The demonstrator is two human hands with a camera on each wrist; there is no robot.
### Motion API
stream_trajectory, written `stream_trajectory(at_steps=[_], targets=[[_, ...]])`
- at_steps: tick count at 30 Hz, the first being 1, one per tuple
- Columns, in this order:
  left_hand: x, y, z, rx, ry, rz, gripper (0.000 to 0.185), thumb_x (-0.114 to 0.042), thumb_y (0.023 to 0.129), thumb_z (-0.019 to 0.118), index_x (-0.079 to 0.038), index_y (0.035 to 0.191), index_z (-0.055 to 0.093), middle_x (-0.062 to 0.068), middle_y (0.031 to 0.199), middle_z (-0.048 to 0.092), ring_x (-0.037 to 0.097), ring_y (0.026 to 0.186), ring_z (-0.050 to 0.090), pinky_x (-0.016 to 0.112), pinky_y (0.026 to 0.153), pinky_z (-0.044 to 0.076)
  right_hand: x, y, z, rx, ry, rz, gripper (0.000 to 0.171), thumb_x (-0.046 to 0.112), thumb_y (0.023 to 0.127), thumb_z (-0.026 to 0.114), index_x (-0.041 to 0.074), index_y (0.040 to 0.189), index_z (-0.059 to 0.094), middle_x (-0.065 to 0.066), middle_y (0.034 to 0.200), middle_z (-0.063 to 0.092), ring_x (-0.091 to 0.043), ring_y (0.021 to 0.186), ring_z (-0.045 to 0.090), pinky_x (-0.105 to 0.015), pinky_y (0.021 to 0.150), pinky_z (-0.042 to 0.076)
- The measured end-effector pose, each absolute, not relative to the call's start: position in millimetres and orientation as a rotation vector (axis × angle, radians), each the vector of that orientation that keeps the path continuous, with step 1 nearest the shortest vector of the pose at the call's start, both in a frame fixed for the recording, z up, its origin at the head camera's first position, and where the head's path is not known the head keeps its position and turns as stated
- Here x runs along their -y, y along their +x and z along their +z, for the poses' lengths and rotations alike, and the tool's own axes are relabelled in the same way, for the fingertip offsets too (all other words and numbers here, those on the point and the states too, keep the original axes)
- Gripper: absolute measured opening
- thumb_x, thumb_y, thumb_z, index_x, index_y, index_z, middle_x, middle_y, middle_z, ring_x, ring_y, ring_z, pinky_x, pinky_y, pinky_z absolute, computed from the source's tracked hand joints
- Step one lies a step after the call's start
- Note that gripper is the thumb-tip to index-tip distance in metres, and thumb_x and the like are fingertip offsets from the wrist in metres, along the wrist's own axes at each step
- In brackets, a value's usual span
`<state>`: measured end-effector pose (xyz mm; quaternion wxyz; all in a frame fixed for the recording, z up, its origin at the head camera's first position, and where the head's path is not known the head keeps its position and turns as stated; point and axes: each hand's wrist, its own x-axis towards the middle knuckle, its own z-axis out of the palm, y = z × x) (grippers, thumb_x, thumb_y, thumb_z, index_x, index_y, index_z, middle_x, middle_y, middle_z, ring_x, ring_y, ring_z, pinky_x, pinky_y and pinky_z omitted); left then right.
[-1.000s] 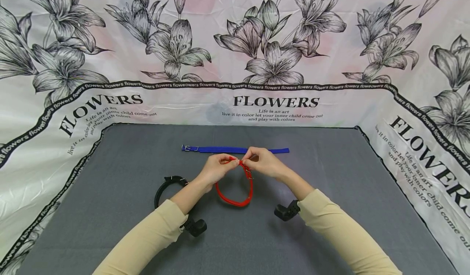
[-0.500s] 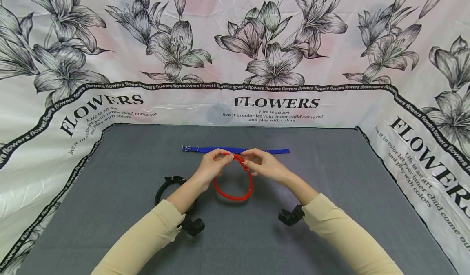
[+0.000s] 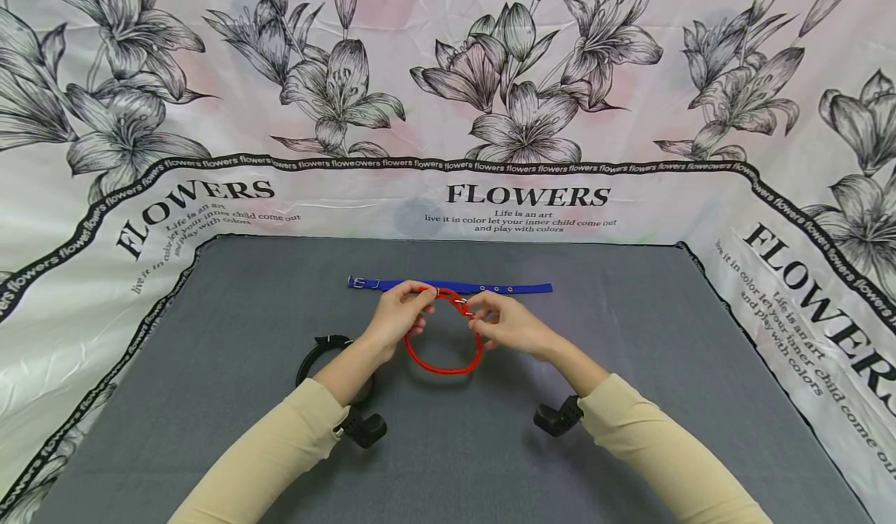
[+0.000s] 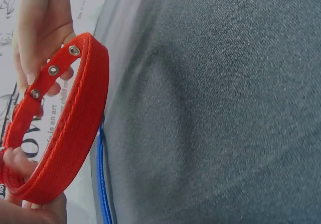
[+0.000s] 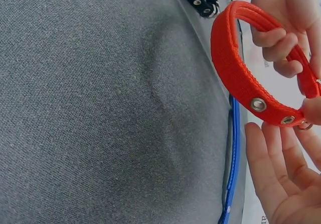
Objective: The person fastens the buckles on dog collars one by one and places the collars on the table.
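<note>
Red collar [image 3: 444,371] held up off the gray table [image 3: 448,462], center of scene, closed into a loop, near side hanging lowest. Left hand [image 3: 392,318] has the far-left part clamped between thumb and fingers. Right hand [image 3: 514,323] pinches the right side, thumb against the band, other fingers stretched out more loosely below it in the right wrist view. Metal hardware sits at the far-right part of the loop, just beside the right fingers; metal eyelets [image 4: 53,70] run along the band there. Hands apart from each other, collar between them. Blue collar [image 3: 476,287] lies flat, left to right, on the far part of the table, just beyond the hands, its buckle at the left end. Black collar [image 3: 306,366] lies looped on the left, partly hidden behind the left forearm. Floral cloth [image 3: 378,197] with "FLOWERS" lettering at the far side. Beige sleeves [image 3: 658,438] on both arms.
</note>
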<state>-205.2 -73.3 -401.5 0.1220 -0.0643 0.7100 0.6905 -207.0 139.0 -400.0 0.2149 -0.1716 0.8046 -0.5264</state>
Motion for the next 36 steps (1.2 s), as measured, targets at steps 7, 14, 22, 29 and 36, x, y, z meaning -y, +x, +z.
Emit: stream_trajectory(at_steps=[7, 14, 22, 29, 36], targets=[[81.2, -202.1, -399.6, -2.149, -0.122, 1.87, 0.025, -0.03, 0.091, 0.058, -0.012, 0.108, 0.062, 0.021, 0.099, 0.066, 0.028, 0.074, 0.067, 0.042, 0.075, 0.054, -138.1, -205.4, -399.9, -2.279, -0.452, -1.454, 0.029, 0.011, 0.089, 0.056, 0.008, 0.118, 0.055, -0.027, 0.105, 0.056, -0.04, 0.093, 0.06, -0.044, 0.067, 0.055], [92.8, -198.9, -403.0, -2.404, 0.041, 1.514, 0.031, -0.03, 0.088, 0.063, -0.012, 0.113, 0.063, 0.011, 0.102, 0.065, 0.028, 0.084, 0.064, 0.038, 0.07, 0.054, -139.7, -202.8, -403.9, -2.33, -0.431, -1.355, 0.025, 0.012, 0.09, 0.056, 0.01, 0.114, 0.058, -0.021, 0.102, 0.061, -0.029, 0.085, 0.063, -0.041, 0.066, 0.055], [98.1, -191.1, -416.7, -2.601, 0.237, 1.224, 0.034, -0.019, 0.082, 0.069, -0.005, 0.112, 0.063, 0.001, 0.078, 0.065, 0.013, 0.059, 0.057, 0.026, 0.052, 0.047, -136.9, -195.8, -419.5, -2.332, -0.449, -1.284, 0.021, 0.01, 0.089, 0.057, 0.006, 0.109, 0.059, -0.017, 0.094, 0.061, -0.018, 0.073, 0.062, -0.034, 0.059, 0.055], [98.8, -183.3, -430.3, -2.635, 0.324, 1.203, 0.028, -0.013, 0.079, 0.072, -0.007, 0.105, 0.062, 0.0, 0.069, 0.06, 0.012, 0.048, 0.055, 0.027, 0.046, 0.046, -131.4, -189.7, -429.8, -2.374, -0.467, -1.21, 0.018, 0.009, 0.089, 0.056, 0.005, 0.106, 0.06, -0.012, 0.087, 0.063, -0.015, 0.062, 0.063, -0.029, 0.054, 0.054], [95.7, -181.3, -435.4, -2.737, 0.373, 1.111, 0.023, -0.015, 0.077, 0.074, -0.01, 0.098, 0.065, -0.002, 0.069, 0.057, 0.01, 0.052, 0.051, 0.025, 0.048, 0.042, -127.2, -186.5, -435.2, -2.47, -0.487, -1.155, 0.014, 0.006, 0.086, 0.057, 0.003, 0.099, 0.062, -0.003, 0.076, 0.061, -0.011, 0.054, 0.06, -0.027, 0.049, 0.052]])
